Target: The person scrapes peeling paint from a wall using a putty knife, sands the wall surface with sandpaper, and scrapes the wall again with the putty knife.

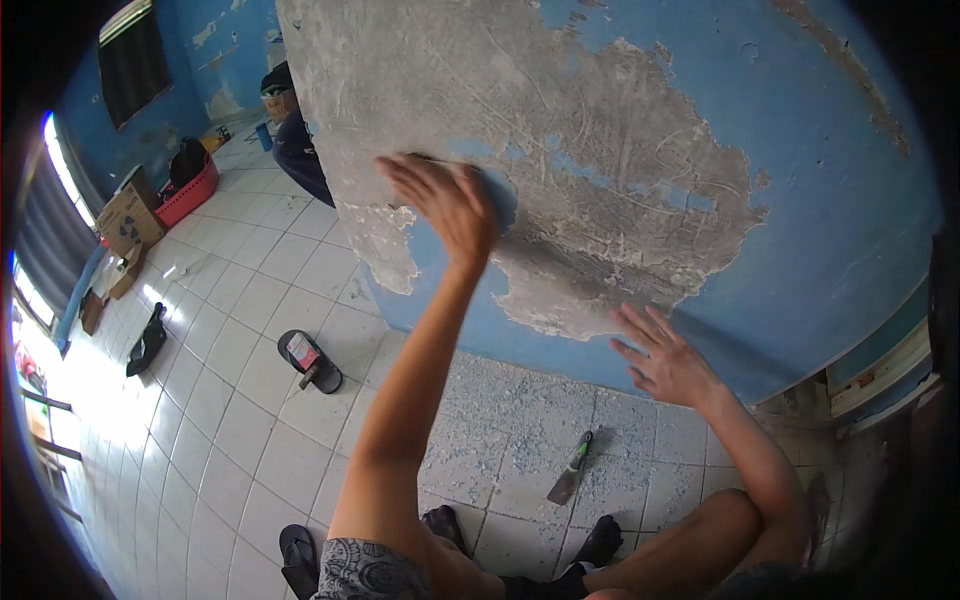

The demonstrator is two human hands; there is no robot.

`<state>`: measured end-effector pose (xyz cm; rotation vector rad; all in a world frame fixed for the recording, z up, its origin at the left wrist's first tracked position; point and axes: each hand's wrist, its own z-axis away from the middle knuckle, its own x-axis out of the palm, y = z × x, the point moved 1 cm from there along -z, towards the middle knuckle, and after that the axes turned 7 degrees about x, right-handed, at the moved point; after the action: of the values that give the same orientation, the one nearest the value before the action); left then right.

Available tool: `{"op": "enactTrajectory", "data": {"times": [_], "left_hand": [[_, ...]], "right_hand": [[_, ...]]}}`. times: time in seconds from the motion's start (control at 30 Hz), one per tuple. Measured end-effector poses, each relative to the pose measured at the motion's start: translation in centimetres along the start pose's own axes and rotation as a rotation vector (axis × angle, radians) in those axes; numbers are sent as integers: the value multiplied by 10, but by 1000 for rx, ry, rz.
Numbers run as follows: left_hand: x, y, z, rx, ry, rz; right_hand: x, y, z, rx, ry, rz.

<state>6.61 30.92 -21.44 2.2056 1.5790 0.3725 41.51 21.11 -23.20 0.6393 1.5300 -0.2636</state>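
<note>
My left hand reaches up to the wall, its fingers stretched out flat against or very near the bare grey patch. A dark edge shows behind the knuckles; I cannot tell whether it is only shadow. Lower and to the right, my right hand has its fingers spread by the bottom border of the patch, apparently empty. Whether it touches the wall is unclear. Blue paint with ragged, peeling edges surrounds the bare plaster. On the tiles below lies a paint scraper among scattered paint flakes.
A black sandal with a small packet on it lies on the tiled floor; another sandal is near my leg. Farther left are a black item, a cardboard box and a red basket. A person's knee shows behind the wall.
</note>
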Motion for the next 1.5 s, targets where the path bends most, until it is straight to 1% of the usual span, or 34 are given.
{"op": "enactTrajectory", "data": {"times": [0.03,0.1,0.13,0.17,0.2,0.23,0.27,0.33,0.37,0.4,0.43,0.47,0.5,0.53,0.6,0.67,0.73,0.8,0.83,0.93,1.0,1.03,1.07,1.13,1.2,1.3,1.33,1.4,1.5], "left_hand": [[5,3,14,151,-71,1],[12,11,38,335,-222,14],[18,9,51,446,-333,12],[13,16,54,653,-405,-67],[10,24,57,806,-430,-26],[8,26,61,879,-491,-11],[9,27,63,952,-550,2],[16,16,43,982,-467,114],[14,11,26,991,-432,165],[8,2,9,824,-424,66],[4,-7,-8,696,-352,-3],[-9,0,-34,498,-294,-86],[-13,-3,-50,436,-152,-37],[-13,-8,-54,459,-60,9],[-7,-23,-25,571,-185,-82],[8,-40,39,760,-377,-37],[13,-38,85,1001,-569,-35],[2,-21,97,1354,-558,-189],[4,-17,93,1404,-473,-207],[10,-11,40,1078,-297,25],[1,-5,2,701,-350,-59],[-1,-8,-7,639,-251,-52],[-1,-15,3,727,-319,-73],[-1,-43,56,901,-451,-121],[-9,-63,103,1250,-602,-239],[-9,-79,89,1355,-582,-184],[-5,-88,77,1207,-456,-51],[-28,-91,53,700,-615,-148],[-21,-71,60,417,-300,-87]], "right_hand": [[-9,-11,-3,10,-22,-44],[-21,-33,-2,-26,-129,-29],[-25,-44,-1,-42,-182,-24],[-28,-57,2,-54,-235,-28],[-30,-69,6,-61,-289,-31],[-30,-79,10,-70,-344,-33],[-26,-89,16,-99,-353,-87],[-16,-101,27,-159,-375,-189],[-16,-102,28,-139,-372,-212],[-17,-106,34,-119,-374,-250],[-18,-111,39,-91,-372,-298],[-21,-114,44,-76,-406,-314],[-28,-112,49,-62,-442,-321],[-33,-107,49,-54,-469,-314],[-40,-100,47,-61,-458,-340],[-41,-100,50,-57,-463,-350],[-41,-99,51,-39,-468,-320],[-37,-100,57,-13,-505,-337],[-36,-99,59,-2,-526,-345],[-47,-104,61,-36,-507,-366],[-53,-108,64,-40,-519,-441],[-55,-107,65,-42,-520,-468],[-55,-107,66,-40,-526,-467],[-54,-108,69,-38,-540,-461],[-53,-105,71,-30,-561,-421],[-54,-99,72,-13,-554,-392],[-54,-100,76,1,-557,-400],[-55,-104,79,-20,-563,-435],[-51,-108,78,-54,-566,-448]]}}
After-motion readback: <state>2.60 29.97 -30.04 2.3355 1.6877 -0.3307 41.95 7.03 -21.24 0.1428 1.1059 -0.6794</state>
